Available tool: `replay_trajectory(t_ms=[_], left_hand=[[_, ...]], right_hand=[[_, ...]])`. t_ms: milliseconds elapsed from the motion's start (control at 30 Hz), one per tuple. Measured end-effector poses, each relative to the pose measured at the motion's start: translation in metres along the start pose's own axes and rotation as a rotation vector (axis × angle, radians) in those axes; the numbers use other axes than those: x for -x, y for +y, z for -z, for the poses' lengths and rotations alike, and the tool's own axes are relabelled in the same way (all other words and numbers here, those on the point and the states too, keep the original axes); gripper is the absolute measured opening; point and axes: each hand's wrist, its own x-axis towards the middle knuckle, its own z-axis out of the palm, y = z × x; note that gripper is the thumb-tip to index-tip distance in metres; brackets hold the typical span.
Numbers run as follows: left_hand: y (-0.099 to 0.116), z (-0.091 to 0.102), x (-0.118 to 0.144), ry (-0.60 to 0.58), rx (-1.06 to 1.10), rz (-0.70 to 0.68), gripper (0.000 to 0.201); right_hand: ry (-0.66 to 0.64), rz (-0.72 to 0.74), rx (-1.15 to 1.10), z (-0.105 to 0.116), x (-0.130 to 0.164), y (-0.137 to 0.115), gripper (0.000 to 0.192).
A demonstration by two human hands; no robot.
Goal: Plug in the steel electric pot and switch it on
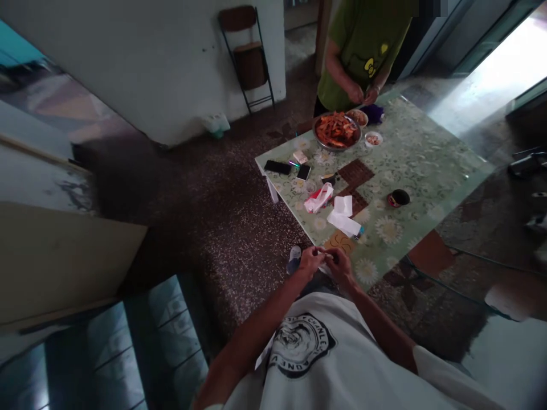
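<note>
Over the near edge of the table, my left hand [311, 260] and my right hand [341, 264] meet with their fingers pinched together. A small white sheet [325, 265] shows between and below them, mostly covered by the fingers; whether it is paper or cloth is hard to make out. Just beyond my hands lies an orange-brown mat [339, 242] with dark curved lines. White papers [343, 217] lie a little farther off, with a small blue item [361, 230] at their end. Beside them is a crumpled white and red plastic bag [319, 197].
Across the glass-topped table [431, 165] a person in a green shirt [363, 62] stands with both hands together. Near them are a metal bowl of orange-red pieces [337, 132] and a white bowl [374, 139]. A black phone [277, 167], dark tin [398, 197] and chair [431, 254] are also around.
</note>
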Motion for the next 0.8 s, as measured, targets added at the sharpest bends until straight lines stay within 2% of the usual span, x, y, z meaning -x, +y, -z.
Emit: replay_trajectory(t_ms=[100,233,300,400,500,600,700,800], left_hand=[[0.024,0.017,-0.024,-0.063,-0.037,0.044,0.028],[0.065,0.05,-0.054,-0.127,-0.078,0.068,0.036],[0.086,0.076,-0.069,-0.092,-0.144,0.056,0.039],[0.112,0.123,-0.088,0.05,-0.278,-0.012,0.042],[0.13,0.171,-0.105,0.237,-0.415,-0.087,0.049],[0.148,0.21,-0.122,0.354,-0.531,-0.072,0.045],[0.174,0.237,-0.147,0.348,-0.68,-0.047,0.031],[0.206,0.254,-0.183,0.298,-0.893,-0.077,0.02]], right_hand=[[0.024,-0.003,0.105,-0.001,-0.034,0.005,0.029],[0.132,-0.003,0.251,0.01,-0.089,0.025,0.037],[0.184,-0.04,0.317,0.017,-0.115,0.038,0.04],[0.2,-0.111,0.4,0.025,-0.143,0.055,0.046],[0.19,-0.149,0.439,0.029,-0.161,0.067,0.05],[0.19,-0.197,0.452,0.026,-0.17,0.079,0.056],[0.224,-0.232,0.451,0.02,-0.175,0.09,0.061],[0.336,-0.294,0.462,0.014,-0.175,0.096,0.065]])
